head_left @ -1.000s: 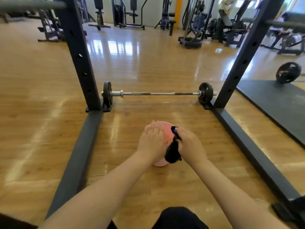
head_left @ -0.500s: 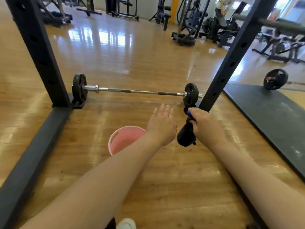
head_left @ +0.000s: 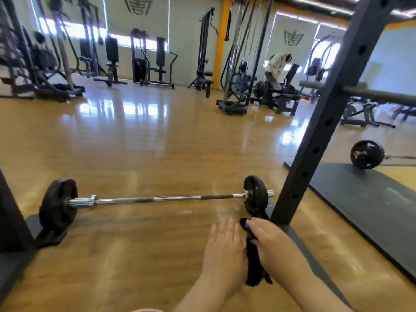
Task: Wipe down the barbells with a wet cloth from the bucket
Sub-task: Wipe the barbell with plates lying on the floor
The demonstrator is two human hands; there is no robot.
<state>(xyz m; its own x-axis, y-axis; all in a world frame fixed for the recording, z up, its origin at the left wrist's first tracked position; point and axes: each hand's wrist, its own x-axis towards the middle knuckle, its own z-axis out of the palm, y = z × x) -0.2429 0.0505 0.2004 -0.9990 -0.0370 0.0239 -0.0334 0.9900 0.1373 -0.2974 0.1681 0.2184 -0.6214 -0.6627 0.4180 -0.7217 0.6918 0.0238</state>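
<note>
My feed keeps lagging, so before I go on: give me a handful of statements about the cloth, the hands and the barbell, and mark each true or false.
1. The right hand grips the dark cloth. True.
2. The left hand grips the barbell. False: its fingers are straight and it hovers short of the bar, touching nothing visible.
3. The barbell lies on the wooden floor with a black plate at each end. True.
4. The cloth is already wiping the bar. False: it hangs from the right hand, short of the bar.
5. The barbell rests on the black mat. False: that mat lies to the right, beyond the rack upright.
</note>
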